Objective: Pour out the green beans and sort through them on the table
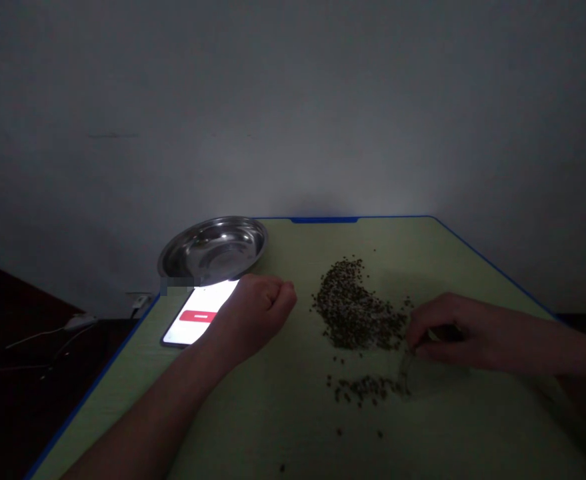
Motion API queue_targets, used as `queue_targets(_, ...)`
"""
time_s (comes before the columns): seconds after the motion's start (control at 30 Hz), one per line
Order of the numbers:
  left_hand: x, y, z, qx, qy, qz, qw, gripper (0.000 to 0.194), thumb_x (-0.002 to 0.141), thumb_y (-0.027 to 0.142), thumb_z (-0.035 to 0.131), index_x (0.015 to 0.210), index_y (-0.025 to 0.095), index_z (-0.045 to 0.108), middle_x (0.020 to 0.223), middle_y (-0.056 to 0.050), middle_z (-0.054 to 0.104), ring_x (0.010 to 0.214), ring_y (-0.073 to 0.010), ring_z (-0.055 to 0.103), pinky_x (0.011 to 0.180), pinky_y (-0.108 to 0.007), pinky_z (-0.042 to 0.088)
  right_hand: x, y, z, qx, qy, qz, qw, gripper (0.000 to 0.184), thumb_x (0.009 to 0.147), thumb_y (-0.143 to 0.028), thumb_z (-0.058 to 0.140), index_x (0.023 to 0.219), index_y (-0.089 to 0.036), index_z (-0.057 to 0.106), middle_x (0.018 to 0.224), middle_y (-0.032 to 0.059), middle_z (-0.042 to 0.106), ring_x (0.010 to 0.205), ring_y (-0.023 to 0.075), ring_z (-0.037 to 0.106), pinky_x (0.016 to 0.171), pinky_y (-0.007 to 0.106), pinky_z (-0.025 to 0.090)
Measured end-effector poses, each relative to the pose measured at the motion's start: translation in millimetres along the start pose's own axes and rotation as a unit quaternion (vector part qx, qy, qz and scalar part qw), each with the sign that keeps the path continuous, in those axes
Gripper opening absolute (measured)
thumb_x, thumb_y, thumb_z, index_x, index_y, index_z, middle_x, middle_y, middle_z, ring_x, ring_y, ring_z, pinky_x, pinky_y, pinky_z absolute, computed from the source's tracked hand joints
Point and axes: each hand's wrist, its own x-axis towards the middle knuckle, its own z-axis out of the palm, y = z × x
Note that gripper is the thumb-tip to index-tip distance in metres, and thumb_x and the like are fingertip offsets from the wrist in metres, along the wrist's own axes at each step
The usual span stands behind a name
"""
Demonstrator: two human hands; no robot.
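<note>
Bare left forearm [167,407] comes nearest the camera in the head view, reaching up across the green, blue-edged tabletop [273,427]. It ends in the left hand [257,310], whose fingers are curled closed beside the lit smartphone [177,331], overlapping its right side in the view; nothing shows in the fist, though the curled fingers could hide something small. Behind the phone, the round stainless-steel basin [225,250] sits upright, with no grains visible inside.

Small dark seed-like grains [353,310] lie in a broad heap in front of the right hand [453,327], with a smaller cluster [367,389] nearer the person and a few strays around. The right thumb and fingertips are drawn close together at the heap's right edge, beside a faint see-through object [405,373]; I cannot tell whether they grip it, a grain or nothing.

The step in hand looks like close fingertip work at the boundary between heap and clear object. Any further move there would call for a light, narrow pinch and a steady wrist, since loose grains could scatter easily.
</note>
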Motion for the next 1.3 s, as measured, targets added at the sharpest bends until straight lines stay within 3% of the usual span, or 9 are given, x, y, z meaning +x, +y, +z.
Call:
queue_targets(0.13,-0.4,0.2,-0.1,0.000,-0.004,0.004,1.000,0.046,0.088,0.027,0.034,0.044,0.017,0.044,0.040,0.002,0.044,0.038,-0.0072,0.033,0.043,-0.023,0.025,7.4,-7.9,8.6,0.000,-0.069,0.001,0.998,0.021,0.085,-0.035,0.054,0.089,-0.025,0.072,0.079,0.0019,0.070,0.067,0.0153,0.060,0.057,0.026,0.045)
queue_targets(0.33,-1.0,2.2,0.4,0.000,0.002,0.005,1.000,0.047,0.088,0.028,0.033,0.044,0.017,0.044,0.040,0.002,0.045,0.038,-0.0070,0.034,0.043,-0.022,0.024,19.4,-23.3,20.1,0.009,-0.058,-0.021,0.998,0.020,0.086,-0.033,0.055,0.091,-0.022,0.071,0.084,0.0025,0.071,0.074,0.0162,0.061,0.065,0.027,0.045)
queue_targets(0.6,-1.4,3.8,0.4,-0.003,0.001,0.017,1.000,0.048,0.088,0.028,0.033,0.042,0.017,0.041,0.040,0.002,0.044,0.037,-0.0061,0.032,0.042,-0.023,0.023,24.9,-25.8,25.6,0.009,-0.026,-0.044,0.999,0.018,0.087,-0.032,0.055,0.088,-0.022,0.069,0.079,0.0018,0.069,0.071,0.0151,0.059,0.064,0.028,0.044)
queue_targets(1.03,-1.8,6.6,-1.8,0.005,-0.012,0.029,0.999,0.048,0.089,0.029,0.032,0.043,0.018,0.038,0.043,0.002,0.043,0.039,-0.0067,0.032,0.044,-0.025,0.024,28.7,-33.7,37.5,-0.020,0.033,-0.056,0.998,0.025,0.092,-0.036,0.047,0.098,-0.023,0.068,0.090,0.0036,0.069,0.080,0.0163,0.061,0.072,0.030,0.044)
queue_targets(1.3,-2.7,7.1,-0.8,0.004,-0.018,0.034,0.999,0.046,0.088,0.027,0.032,0.044,0.018,0.035,0.043,0.003,0.041,0.040,-0.0064,0.031,0.044,-0.024,0.022,22.3,-29.8,29.5,-0.015,-0.018,-0.054,0.998,0.025,0.092,-0.037,0.048,0.093,-0.023,0.069,0.087,0.0024,0.070,0.078,0.0160,0.061,0.070,0.029,0.044)
